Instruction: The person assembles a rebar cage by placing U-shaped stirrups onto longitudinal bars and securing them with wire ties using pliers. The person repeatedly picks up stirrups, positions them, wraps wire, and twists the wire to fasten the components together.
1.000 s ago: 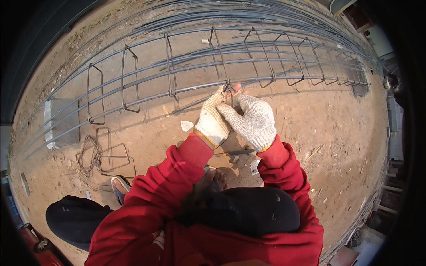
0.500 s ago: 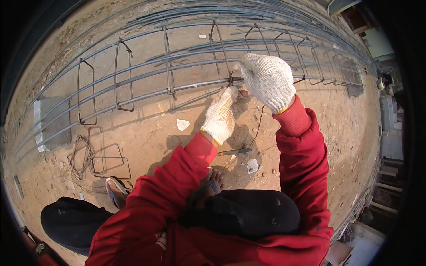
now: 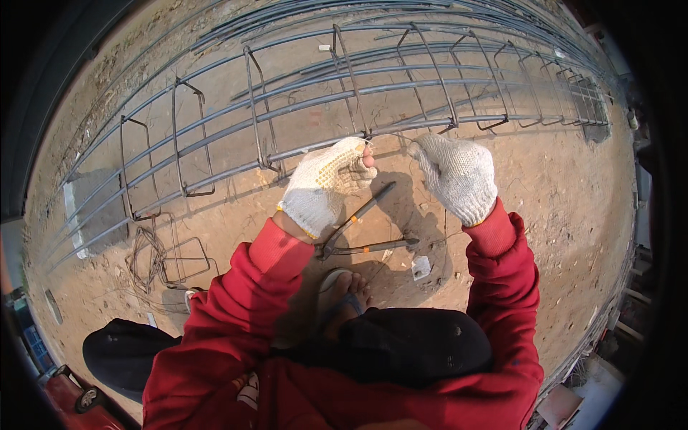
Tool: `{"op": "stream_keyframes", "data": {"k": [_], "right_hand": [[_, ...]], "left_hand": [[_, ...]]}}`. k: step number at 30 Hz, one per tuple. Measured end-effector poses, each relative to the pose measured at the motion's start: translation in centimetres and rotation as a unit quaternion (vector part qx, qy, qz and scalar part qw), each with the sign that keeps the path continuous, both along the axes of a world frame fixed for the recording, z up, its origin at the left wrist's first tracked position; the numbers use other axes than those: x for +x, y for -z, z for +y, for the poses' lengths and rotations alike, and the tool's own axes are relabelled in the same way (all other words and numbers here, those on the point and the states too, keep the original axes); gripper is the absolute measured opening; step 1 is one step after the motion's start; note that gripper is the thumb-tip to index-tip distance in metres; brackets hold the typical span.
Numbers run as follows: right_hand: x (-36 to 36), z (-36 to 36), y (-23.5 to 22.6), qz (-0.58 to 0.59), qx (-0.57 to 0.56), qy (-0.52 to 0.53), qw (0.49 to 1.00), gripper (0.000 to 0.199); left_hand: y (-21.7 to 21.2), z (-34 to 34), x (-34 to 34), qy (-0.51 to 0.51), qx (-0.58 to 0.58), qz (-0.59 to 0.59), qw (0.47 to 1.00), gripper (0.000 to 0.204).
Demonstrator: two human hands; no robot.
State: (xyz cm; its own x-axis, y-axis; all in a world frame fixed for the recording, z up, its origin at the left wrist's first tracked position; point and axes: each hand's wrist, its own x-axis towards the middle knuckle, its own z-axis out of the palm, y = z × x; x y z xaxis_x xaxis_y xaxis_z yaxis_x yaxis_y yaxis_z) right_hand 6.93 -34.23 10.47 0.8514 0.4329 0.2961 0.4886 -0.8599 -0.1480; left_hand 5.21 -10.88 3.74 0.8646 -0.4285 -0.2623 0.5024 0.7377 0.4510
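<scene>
Rebar cage (image 3: pixel 392 88): stretches across the view ahead of both hands, near lower bar closest to the person; square stirrups spaced along the long bars.
Left hand (image 3: pixel 326 183): gloved, fingers curled, thumb side up against the near bar at a stirrup crossing; bare fingertips poke out of the glove. Cannot tell what, if anything, sits inside the curl.
Right hand (image 3: pixel 459 172): gloved, closed to a loose fist, thumb and forefinger pinched on thin tie wire; apart from the left.
Tie wire (image 3: pixel 393 134): fine strand between crossing and right fingertips, hard to trace.
Long-handled nippers (image 3: pixel 369 249): on the dirt below the hands, handles spread, orange bands on both, head near the left cuff.
Cage supports: grey block (image 3: pixel 82 215) at left end, another grey slab (image 3: pixel 591 111) at far right.
Ground left: loose bent stirrups (image 3: pixel 185 259) beside a tangled wire coil (image 3: pixel 147 261).
Ground near feet: white chip (image 3: pixel 421 267) right of the sandalled foot (image 3: pixel 340 294).
Behind cage: long straight bars (image 3: pixel 287 21) lying bunched.
</scene>
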Motion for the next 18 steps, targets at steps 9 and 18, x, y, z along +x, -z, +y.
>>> {"op": "stream_keyframes", "data": {"k": [9, 18], "right_hand": [[-0.7, 1.1, 5.5, 0.009, -0.035, -0.001, 0.999, 0.010], [-5.1, 8.3, 8.3, 0.003, 0.046, -0.009, 0.999, 0.010]], "left_hand": [[-3.9, -0.3, -0.2, -0.012, 0.106, 0.026, 0.994, 0.030], [-10.1, -1.3, 3.2, 0.181, 0.417, -0.080, 0.887, 0.026]]}}
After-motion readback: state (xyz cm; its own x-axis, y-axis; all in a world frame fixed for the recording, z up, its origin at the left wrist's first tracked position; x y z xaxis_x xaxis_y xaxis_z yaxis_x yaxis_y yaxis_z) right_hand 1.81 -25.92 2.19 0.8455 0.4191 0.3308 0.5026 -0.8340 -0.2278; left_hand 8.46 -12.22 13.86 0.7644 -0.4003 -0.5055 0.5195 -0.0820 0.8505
